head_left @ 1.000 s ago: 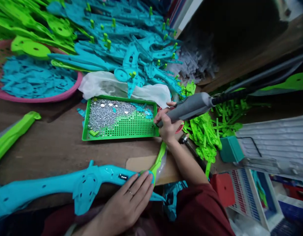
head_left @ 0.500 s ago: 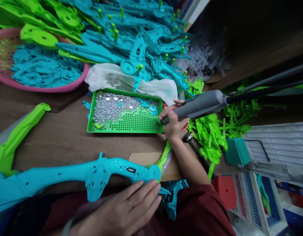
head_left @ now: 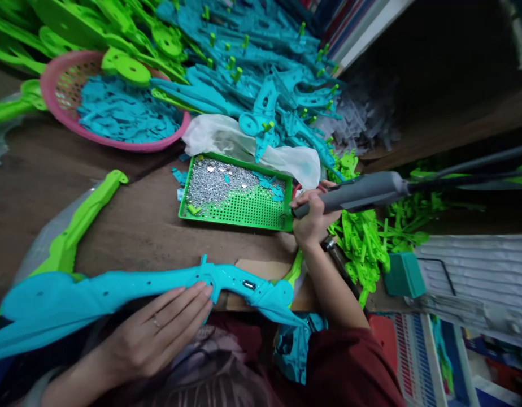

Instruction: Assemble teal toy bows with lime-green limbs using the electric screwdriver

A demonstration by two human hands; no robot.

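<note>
A long bow-shaped blue plastic piece (head_left: 153, 285) lies across the table's near edge, with a small dark slot showing in its right part. My left hand (head_left: 159, 330) rests flat on its middle, fingers stretched out side by side, a ring on one. Lime green limbs (head_left: 81, 223) join the piece at both ends. My right hand (head_left: 314, 217) is wrapped round a grey electric screwdriver (head_left: 358, 193) with a cable at its rear. The driver's front end is beside the right end of a green perforated tray (head_left: 244, 209), which holds many small screws (head_left: 212, 183) and blue bits.
Back left stands a pink basket (head_left: 117, 146) of small blue parts. Blue mouldings (head_left: 227, 85) are piled behind a white plastic bag (head_left: 295, 161). Green parts (head_left: 358, 249), a dark-handled tool (head_left: 339, 257) and a teal box (head_left: 405, 274) sit at the right.
My left hand has slid left along the blue piece, from its right end to its middle. The right hand still holds the screwdriver by the tray. The whole view has shifted.
</note>
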